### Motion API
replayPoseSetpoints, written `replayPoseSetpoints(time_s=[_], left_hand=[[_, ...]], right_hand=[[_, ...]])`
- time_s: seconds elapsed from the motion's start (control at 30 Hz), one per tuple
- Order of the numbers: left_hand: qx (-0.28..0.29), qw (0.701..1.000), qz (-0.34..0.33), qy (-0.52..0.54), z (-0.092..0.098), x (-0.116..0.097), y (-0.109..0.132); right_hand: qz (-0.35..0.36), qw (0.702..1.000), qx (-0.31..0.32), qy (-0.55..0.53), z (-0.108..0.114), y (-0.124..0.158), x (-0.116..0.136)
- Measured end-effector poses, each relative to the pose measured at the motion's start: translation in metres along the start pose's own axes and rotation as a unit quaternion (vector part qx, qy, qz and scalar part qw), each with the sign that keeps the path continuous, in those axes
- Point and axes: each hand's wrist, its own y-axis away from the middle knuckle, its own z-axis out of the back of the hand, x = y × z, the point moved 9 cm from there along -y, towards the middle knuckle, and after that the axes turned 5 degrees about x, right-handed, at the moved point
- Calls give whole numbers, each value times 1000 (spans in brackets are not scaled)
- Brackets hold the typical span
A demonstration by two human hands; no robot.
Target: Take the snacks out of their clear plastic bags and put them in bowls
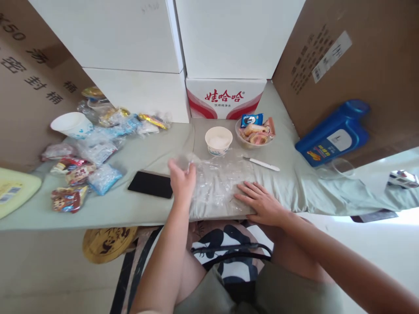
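A crumpled clear plastic sheet (214,183) lies spread on the cloth-covered table between my hands. My left hand (183,181) is at its left edge, slightly blurred, with thumb and fingers apart; whether it touches the film is hard to make out. On the sheet's right edge my right hand (262,203) rests flat, fingers spread. Just beyond the sheet stands a paper cup (218,150) with something white inside. A white-handled craft knife (263,164) lies to the right, and a black phone (150,184) lies left of my left hand.
Behind the knife, a clear bowl (253,143) holds wrapped snacks. Several snack packets (104,176) and another paper cup (72,124) are at the left. A blue bottle (335,135) leans against a brown carton (369,87) at the right. White boxes (225,98) line the back.
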Motion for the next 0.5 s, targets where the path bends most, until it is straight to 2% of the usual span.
replayPoseSetpoints(time_s=[0.03, 0.07, 0.1, 0.13, 0.17, 0.2, 0.23, 0.27, 0.33, 0.4, 0.5], left_hand=[[-47, 993, -85, -67, 11, -17, 14], [-45, 976, -170, -130, 10, -33, 30], [15, 953, -243, -182, -4, -44, 48], [124, 921, -292, -226, -26, -47, 67], [242, 879, -312, -268, -49, -42, 87], [328, 840, -306, -305, -65, -32, 102], [386, 810, -288, -334, -75, -23, 113], [412, 795, -268, -355, -80, -16, 118], [405, 801, -249, -364, -81, -14, 117], [369, 829, -242, -343, -78, -21, 107], [324, 893, -175, -258, -67, -22, 86]], right_hand=[[-5, 1000, -11, -2, -4, 4, -1], [-6, 1000, -27, -5, -5, 6, -2], [-4, 999, -45, -11, -4, 9, -3], [3, 998, -63, -19, -1, 11, -4], [9, 996, -82, -29, 2, 14, -5], [14, 993, -107, -40, 6, 17, -6], [14, 989, -137, -51, 12, 21, -7], [10, 983, -172, -63, 19, 26, -10], [-12, 965, -244, -94, 33, 38, -20], [-30, 947, -292, -134, 44, 49, -31], [-27, 943, -284, -172, 46, 51, -40]])
